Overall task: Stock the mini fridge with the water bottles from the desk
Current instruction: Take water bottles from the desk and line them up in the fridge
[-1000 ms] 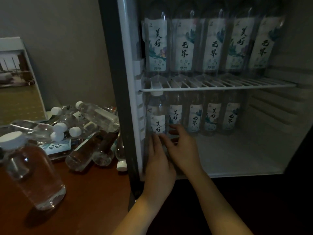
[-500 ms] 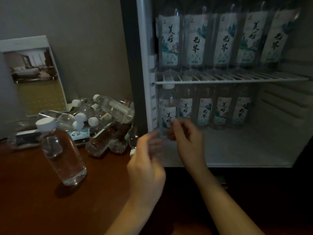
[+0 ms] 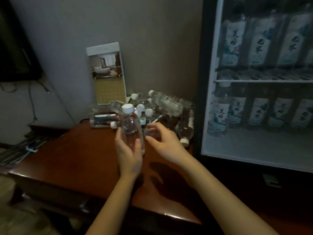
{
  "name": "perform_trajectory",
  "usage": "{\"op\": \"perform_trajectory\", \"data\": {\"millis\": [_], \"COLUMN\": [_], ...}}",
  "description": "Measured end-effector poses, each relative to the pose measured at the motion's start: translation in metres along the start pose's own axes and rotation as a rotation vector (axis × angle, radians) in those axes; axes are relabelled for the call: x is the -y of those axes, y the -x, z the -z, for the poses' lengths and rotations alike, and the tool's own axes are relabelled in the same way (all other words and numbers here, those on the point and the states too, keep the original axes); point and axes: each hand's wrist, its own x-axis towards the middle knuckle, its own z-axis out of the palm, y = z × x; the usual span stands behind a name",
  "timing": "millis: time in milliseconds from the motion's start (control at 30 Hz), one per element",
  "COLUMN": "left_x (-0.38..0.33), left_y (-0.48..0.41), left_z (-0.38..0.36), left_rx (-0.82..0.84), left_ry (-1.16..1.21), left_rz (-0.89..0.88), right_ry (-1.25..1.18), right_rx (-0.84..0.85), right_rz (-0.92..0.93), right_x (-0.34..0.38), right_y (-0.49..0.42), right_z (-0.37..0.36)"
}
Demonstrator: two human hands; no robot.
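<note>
**A:** Where are you in the job?

**B:** The black mini fridge with a white inside stands open at my right. A row of bottles stands above its white wire shelf and another row below. Beside it, on the red-brown wooden table, a heap of clear plastic water bottles with white caps lies against the wall. In front of the heap stands one upright clear plastic bottle with a white cap. My left grip is wrapped around its lower body, with the thumb in front. My right grip is just beside it, fingers spread and loosely bent, and I see nothing held in it.

**A:** What may go wrong?

**B:** The upright bottle is smooth and I hold it low, so I think it could tip or slide out when I lift it. My right arm is close to the heap, and a push there could send the lying bottles rolling off the table. A careless placing in the fridge could knock the standing rows.

**A:** Can you read the labels?

**B:** The white labels carry a blue-green picture and two dark Chinese characters. They are too blurred for me to read surely.
</note>
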Motion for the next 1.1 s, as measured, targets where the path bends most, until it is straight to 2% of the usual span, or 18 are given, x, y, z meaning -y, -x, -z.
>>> {"op": "perform_trajectory", "data": {"millis": [67, 167, 267, 367, 467, 567, 700, 800, 900, 1000, 1100], "left_x": [0.004, 0.01, 0.02, 0.023, 0.02, 0.022, 0.021, 0.021, 0.022, 0.022, 0.024], "left_y": [0.0, -0.005, -0.01, -0.011, -0.01, -0.009, -0.009, -0.008, -0.008, -0.007, -0.006], "left_z": [0.002, 0.004, 0.004, 0.002, 0.0, -0.002, 0.001, 0.003, 0.004, 0.004, 0.003], "left_rx": [0.055, 0.013, -0.047, -0.028, 0.079, 0.183, 0.233, 0.327, 0.391, 0.453, 0.492], "left_ry": [0.075, 0.111, 0.195, 0.253, 0.223, 0.265, 0.385, 0.352, 0.294, 0.304, 0.293], "left_rz": [0.147, 0.203, 0.301, 0.356, 0.34, 0.363, 0.424, 0.373, 0.323, 0.342, 0.342], "right_ry": [-0.035, -0.138, -0.107, -0.144, 0.011, 0.036, -0.208, -0.333, -0.202, -0.002, -0.085], "right_rx": [0.078, 0.063, 0.088, 0.07, 0.049, 0.017, 0.029, 0.07, 0.052, -0.065, -0.16], "right_rz": [-0.057, -0.119, -0.13, -0.122, -0.13, -0.142, -0.208, -0.24, -0.201, -0.237, -0.206], "right_x": [-0.002, -0.013, -0.024, -0.032, -0.033, -0.03, -0.03, -0.032, -0.035, -0.036, -0.037], "right_y": [-0.008, -0.011, -0.01, -0.009, -0.007, -0.008, -0.006, -0.002, -0.001, -0.004, -0.005], "right_z": [-0.021, -0.039, -0.041, -0.037, -0.034, -0.033, -0.024, -0.021, -0.028, -0.033, -0.029]}}
